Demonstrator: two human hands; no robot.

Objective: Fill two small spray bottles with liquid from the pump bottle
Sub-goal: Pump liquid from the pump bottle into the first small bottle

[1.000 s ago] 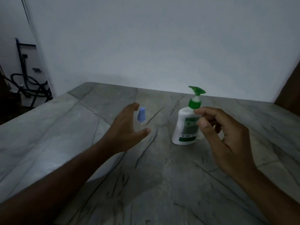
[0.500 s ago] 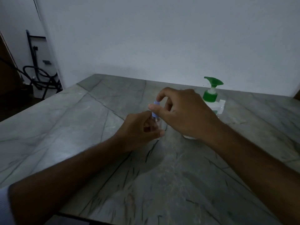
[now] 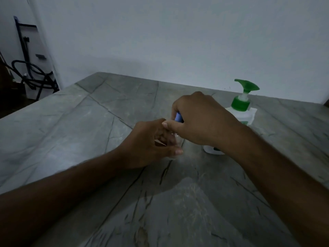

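A small clear spray bottle with a blue cap (image 3: 178, 118) stands on the grey stone table (image 3: 71, 132) at the centre. My left hand (image 3: 153, 143) grips its clear body low down, which is mostly hidden by the fingers. My right hand (image 3: 201, 120) comes from above and pinches the blue cap between thumb and fingers. The white pump bottle with the green pump head (image 3: 240, 104) stands upright just behind my right hand, its lower half hidden by my wrist. A second spray bottle does not show.
A white wall runs along the far edge of the table. At the far left, off the table, a dark metal stand with black hoses (image 3: 26, 68) stands on the floor. The table's left edge slopes away towards it.
My right hand swung left from the pump bottle and closed over the blue cap. My left hand closed round the small bottle's body. The camera has moved closer and tilted down.
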